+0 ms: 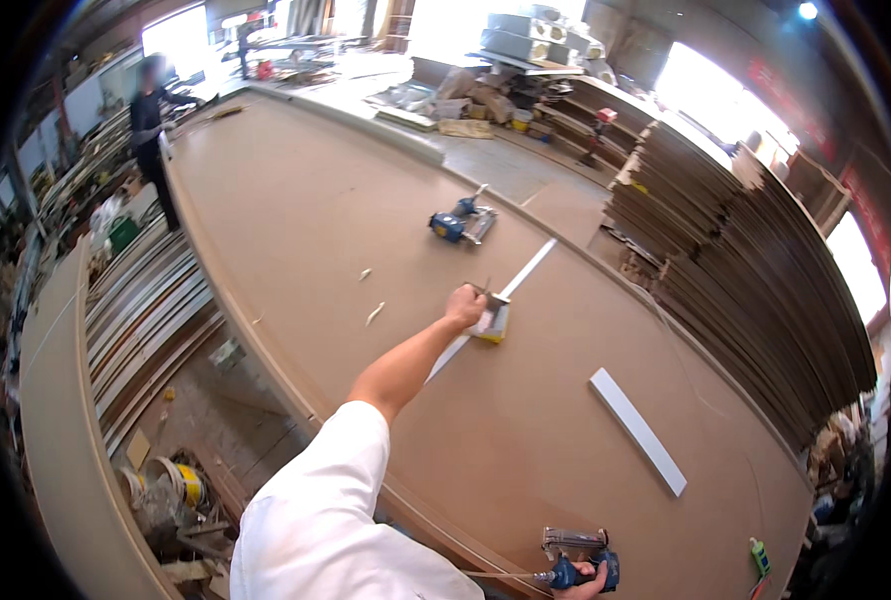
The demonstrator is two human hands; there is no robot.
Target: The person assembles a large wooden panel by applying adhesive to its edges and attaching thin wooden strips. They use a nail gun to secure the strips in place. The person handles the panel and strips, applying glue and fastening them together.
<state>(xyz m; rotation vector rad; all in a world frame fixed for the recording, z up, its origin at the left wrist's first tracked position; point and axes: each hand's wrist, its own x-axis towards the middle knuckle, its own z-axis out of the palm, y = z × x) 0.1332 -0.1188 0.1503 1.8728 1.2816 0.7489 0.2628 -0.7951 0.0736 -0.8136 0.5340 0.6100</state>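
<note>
My left hand [463, 304] reaches out over a large brown board [296, 220], fingers closed at the edge of a small open box [492, 328] with a yellow side. Something thin and dark shows at the fingertips, too small to name. Beneath the box runs a narrow white strip [532, 264] laid across the board. At the board's near edge my right hand [584, 584] is wrapped round the body of a blue nail gun [572, 548] with a hose attached. A second blue nail gun [462, 222] lies on the board beyond my left hand.
A white flat bar [638, 430] lies on the board at right, a green-and-white tube [760, 556] near its corner. Stacked brown panels [746, 270] stand at the right. Another person [150, 130] stands at the far left edge. Buckets [178, 482] and stacked strips [156, 320] sit left.
</note>
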